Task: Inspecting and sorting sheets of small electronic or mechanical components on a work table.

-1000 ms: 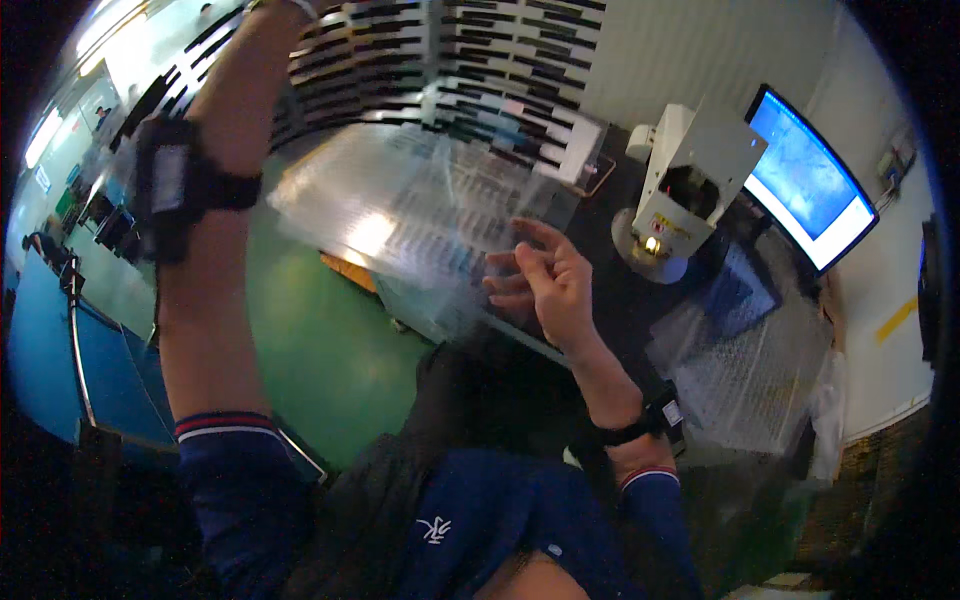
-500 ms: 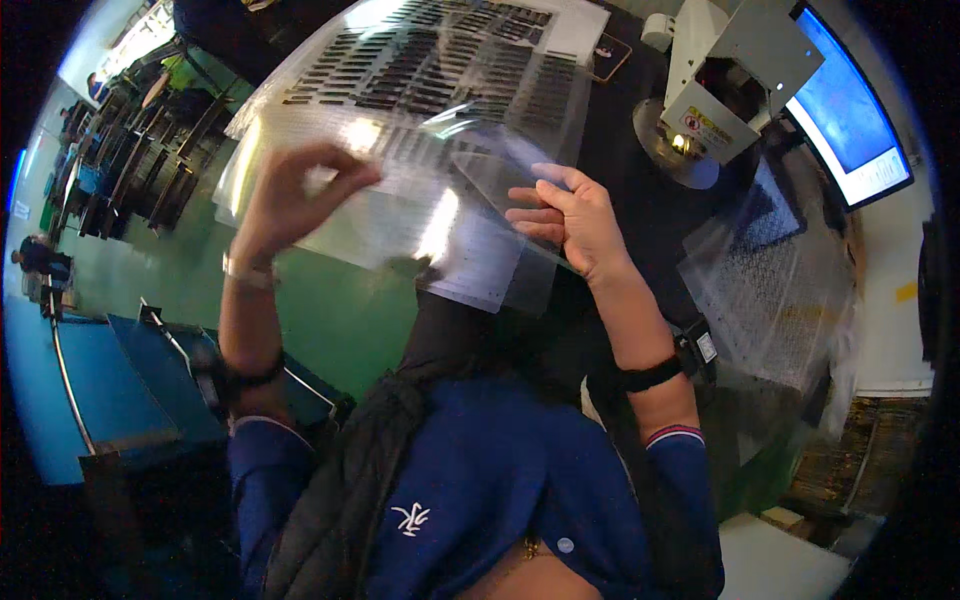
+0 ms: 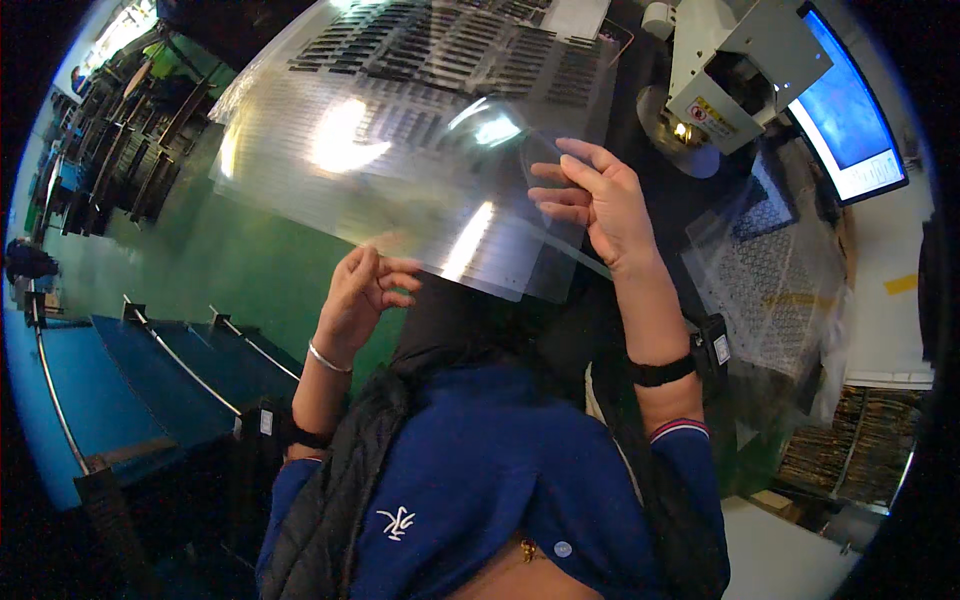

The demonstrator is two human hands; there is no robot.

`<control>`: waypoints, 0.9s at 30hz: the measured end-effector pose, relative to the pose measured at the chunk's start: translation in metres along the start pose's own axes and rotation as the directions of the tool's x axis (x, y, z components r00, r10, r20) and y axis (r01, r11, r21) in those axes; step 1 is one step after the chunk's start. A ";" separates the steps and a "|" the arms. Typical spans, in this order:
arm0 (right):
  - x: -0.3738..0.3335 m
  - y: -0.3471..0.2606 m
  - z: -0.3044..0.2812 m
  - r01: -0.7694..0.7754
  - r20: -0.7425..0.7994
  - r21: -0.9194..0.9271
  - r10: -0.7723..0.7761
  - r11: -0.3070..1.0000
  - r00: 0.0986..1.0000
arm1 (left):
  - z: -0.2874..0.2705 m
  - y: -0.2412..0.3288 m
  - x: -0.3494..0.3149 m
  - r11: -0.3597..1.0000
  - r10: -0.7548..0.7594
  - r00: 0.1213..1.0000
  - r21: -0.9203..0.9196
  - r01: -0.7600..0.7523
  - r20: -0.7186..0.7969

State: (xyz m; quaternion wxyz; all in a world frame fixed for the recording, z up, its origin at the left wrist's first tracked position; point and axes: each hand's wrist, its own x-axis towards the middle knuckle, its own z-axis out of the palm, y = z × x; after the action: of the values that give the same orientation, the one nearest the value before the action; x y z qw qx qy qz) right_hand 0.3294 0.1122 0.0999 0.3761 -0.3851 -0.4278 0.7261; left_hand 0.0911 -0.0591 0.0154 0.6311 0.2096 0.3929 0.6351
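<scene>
A large clear plastic sheet (image 3: 400, 205), bright with glare, spans the space between my hands. At its near edge, my left hand (image 3: 362, 298) has its thumb and fingers closed on the film, with the index finger a little blurred. My right hand (image 3: 612, 210) pinches the sheet's right side between thumb and fingers, its other fingers loosely curled. Beneath and beyond lie more see-through sheets, with rows of small dark strips (image 3: 440, 50) showing on them. Where one layer ends and another starts is hard to make out.
At the right stand a white machine (image 3: 735, 75) with a small lamp and a lit monitor (image 3: 855, 110). Patterned clear sheets (image 3: 755, 260) lie on the dark table below them. Blue panels with metal rails (image 3: 180, 355) are at the left, beside the green floor (image 3: 300, 270).
My left hand has come down and rightward from above the sheets to their near edge. My right hand has shifted slightly right, and the glare on the film has spread.
</scene>
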 end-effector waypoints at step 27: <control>-0.010 0.004 0.010 0.056 0.025 -0.083 -0.054 0.995 0.998 | 0.052 0.012 -0.006 0.986 -0.002 0.974 0.160 0.039 -0.224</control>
State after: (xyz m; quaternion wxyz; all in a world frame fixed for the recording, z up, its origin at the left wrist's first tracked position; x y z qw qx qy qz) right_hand 0.3237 0.0990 0.1023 0.3745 -0.3803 -0.4727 0.7012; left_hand 0.1235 -0.0510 0.0574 0.5702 0.1839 0.5144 0.6135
